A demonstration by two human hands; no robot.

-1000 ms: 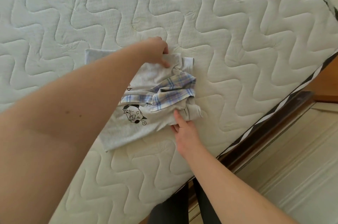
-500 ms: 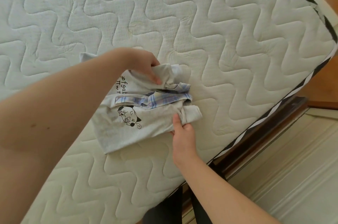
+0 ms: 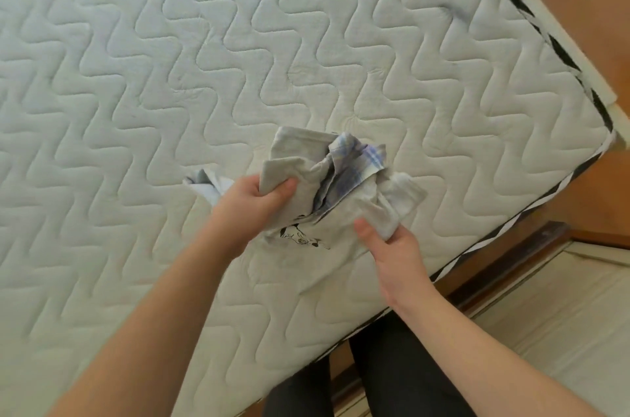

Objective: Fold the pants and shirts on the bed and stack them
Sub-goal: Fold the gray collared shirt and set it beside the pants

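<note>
A: On the bed (image 3: 238,41), near its close edge, what is that bunch of cloth?

B: It is a small shirt (image 3: 306,171). It is pale grey and soft, and it is all crumpled up. Both hands hold it, and the top part is lifted off the bed.

A: What is the striped bit?

B: That is the collar (image 3: 358,161). It has blue and white checks and it sticks up in a wrinkly flap.

A: Is there a picture on the shirt?

B: Yes, a little black drawing (image 3: 303,237) low on the front. It is partly folded, so I cannot tell what it shows.

A: What is the left hand (image 3: 254,203) doing?

B: Its fingers and thumb are curled round a thick fold of the grey cloth. It grips it tight.

A: And the right hand (image 3: 392,246)?

B: Its thumb lies on top of a rolled-up part of the shirt, and the fingers go under it. It pinches that part.

A: What does the bed look like?

B: It is a bare white mattress. It is puffy, with wavy zigzag lines sewn all over it. A black and white band (image 3: 545,208) runs along its side.

A: What is below the bed?

B: A brown wooden frame (image 3: 511,263), and a pale floor (image 3: 562,331) with long lines. I also see two legs (image 3: 402,365) in dark cloth by the bed's edge.
</note>
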